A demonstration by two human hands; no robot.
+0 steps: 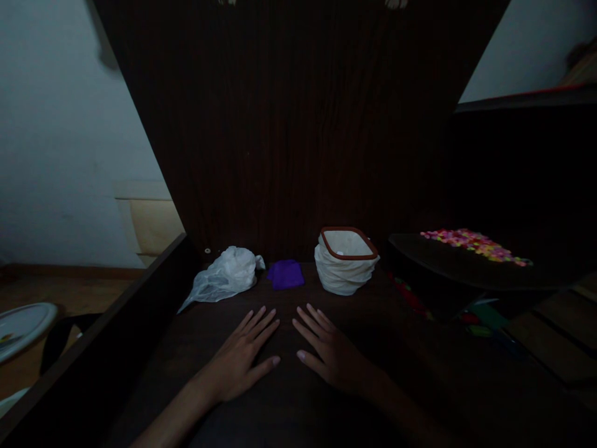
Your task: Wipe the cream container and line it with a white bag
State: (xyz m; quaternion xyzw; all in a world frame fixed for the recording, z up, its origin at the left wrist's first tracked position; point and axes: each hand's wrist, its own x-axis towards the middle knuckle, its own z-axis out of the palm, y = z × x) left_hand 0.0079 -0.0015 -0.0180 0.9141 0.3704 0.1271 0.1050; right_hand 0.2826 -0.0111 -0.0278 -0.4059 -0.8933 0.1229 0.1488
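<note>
My left hand (245,351) lies palm down on the dark wooden surface (280,398), fingers spread and holding nothing. Opposite it, my right hand (326,348) rests flat in the same way, a gap between the two thumbs. Beyond the fingertips sits a folded purple cloth (286,274). To its left is a crumpled white plastic bag (228,274), nearest my left hand. Past my right hand stands a small bin with a square reddish-brown rim (351,256), its sides wrapped in a wrinkled white liner (342,277). Neither hand touches these things.
A tall dark panel (298,124) rises behind the objects, and a raised side board (102,336) runs along the left. At right, a dark ledge (433,258) bears a pile of pink and yellow pieces (476,244). Dim red and green items (485,317) lie below it.
</note>
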